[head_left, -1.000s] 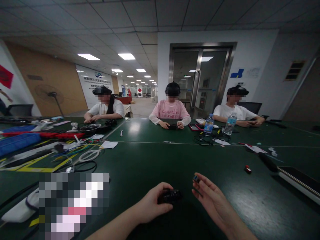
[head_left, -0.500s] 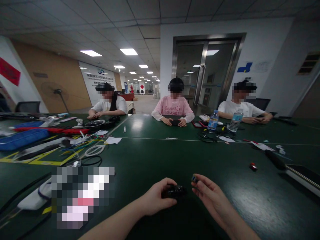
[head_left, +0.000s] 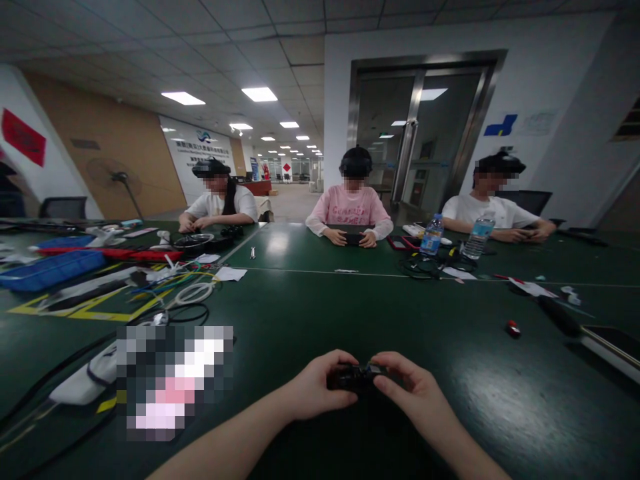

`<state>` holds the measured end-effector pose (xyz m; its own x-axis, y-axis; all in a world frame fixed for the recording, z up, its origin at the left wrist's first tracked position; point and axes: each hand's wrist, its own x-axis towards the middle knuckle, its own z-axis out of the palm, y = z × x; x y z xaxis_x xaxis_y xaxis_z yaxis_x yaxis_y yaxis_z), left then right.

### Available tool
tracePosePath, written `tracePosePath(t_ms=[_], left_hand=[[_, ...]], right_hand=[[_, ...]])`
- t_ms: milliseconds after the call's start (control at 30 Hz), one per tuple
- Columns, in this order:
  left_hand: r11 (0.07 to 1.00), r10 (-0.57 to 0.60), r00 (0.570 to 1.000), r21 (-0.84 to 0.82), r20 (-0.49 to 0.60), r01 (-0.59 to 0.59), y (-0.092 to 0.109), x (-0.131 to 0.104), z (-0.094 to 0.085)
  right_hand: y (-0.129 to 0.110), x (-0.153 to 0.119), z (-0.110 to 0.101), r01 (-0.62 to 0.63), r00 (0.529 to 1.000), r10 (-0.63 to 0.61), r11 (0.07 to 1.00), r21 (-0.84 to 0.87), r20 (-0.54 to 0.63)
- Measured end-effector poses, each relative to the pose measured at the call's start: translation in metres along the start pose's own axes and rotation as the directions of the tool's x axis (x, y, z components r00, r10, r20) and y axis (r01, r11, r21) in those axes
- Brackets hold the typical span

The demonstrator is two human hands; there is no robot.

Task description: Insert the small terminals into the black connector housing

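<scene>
My left hand [head_left: 319,387] is closed round the left end of a small glossy black object [head_left: 353,379], thumb in front and fingers behind. It is held low over the dark green table [head_left: 280,320]. At the object's right end, my right hand [head_left: 417,390] pinches a small dark piece with a blue face [head_left: 371,368], which looks like a USB plug. The piece is up against the black object. Whether it is inserted or only touching, I cannot tell. My fingers hide part of both things.
A power strip [head_left: 85,380], cables [head_left: 195,293] and a blue tray [head_left: 53,270] lie to the left. A small red-and-black item [head_left: 513,329] and a dark-screened device [head_left: 613,347] are on the right. Water bottles [head_left: 431,235] stand farther back. Three people sit across the table.
My right hand has moved left, bringing the small blue-faced piece from apart to the black object's right end. My left hand keeps its hold. The camera view has shifted slightly.
</scene>
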<state>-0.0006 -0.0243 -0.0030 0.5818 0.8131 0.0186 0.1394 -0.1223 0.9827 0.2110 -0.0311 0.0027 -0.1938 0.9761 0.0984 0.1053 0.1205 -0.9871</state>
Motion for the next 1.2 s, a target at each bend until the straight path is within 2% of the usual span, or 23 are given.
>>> tracePosePath(t_ms=[67,200,500,700,800,933,1067,1200], left_hand=[[1.000,0.014,1.000,0.015,-0.004,-0.013,-0.0004,-0.0003,0.0002],[0.999,0.010,1.000,0.032,-0.008,-0.010,-0.0005,-0.0010,0.0008],[0.999,0.010,1.000,0.048,-0.009,-0.010,-0.0028,0.0009,0.0022],[0.999,0.042,0.999,-0.022,-0.019,-0.043,-0.0066,0.0010,-0.0006],[0.999,0.041,0.999,0.034,-0.027,-0.040,-0.0059,-0.0003,-0.0016],[0.988,0.060,0.996,0.147,-0.073,-0.049,-0.0053,-0.0027,-0.0010],[0.957,0.144,0.986,0.266,-0.087,-0.116,-0.0047,-0.0050,0.0004],[0.912,0.275,0.956,0.343,-0.105,-0.225,-0.0031,-0.0056,0.0008]], right_hand=[[0.0017,-0.0013,0.0030,0.058,0.997,-0.053,0.990,-0.128,0.048],[0.0008,-0.0025,0.0045,0.093,0.988,-0.060,0.967,-0.239,0.142],[-0.0023,-0.0040,0.0001,0.150,0.974,-0.053,0.877,-0.457,0.220],[-0.0027,-0.0047,-0.0016,0.114,0.977,-0.034,0.918,-0.381,0.210],[-0.0028,-0.0044,-0.0024,0.063,0.980,0.009,0.933,-0.354,0.198],[-0.0034,-0.0035,-0.0025,0.076,0.985,-0.020,0.942,-0.328,0.170],[-0.0058,-0.0034,-0.0020,0.084,0.986,-0.034,0.948,-0.309,0.163],[-0.0073,-0.0044,-0.0008,0.119,0.982,-0.063,0.941,-0.318,0.180]])
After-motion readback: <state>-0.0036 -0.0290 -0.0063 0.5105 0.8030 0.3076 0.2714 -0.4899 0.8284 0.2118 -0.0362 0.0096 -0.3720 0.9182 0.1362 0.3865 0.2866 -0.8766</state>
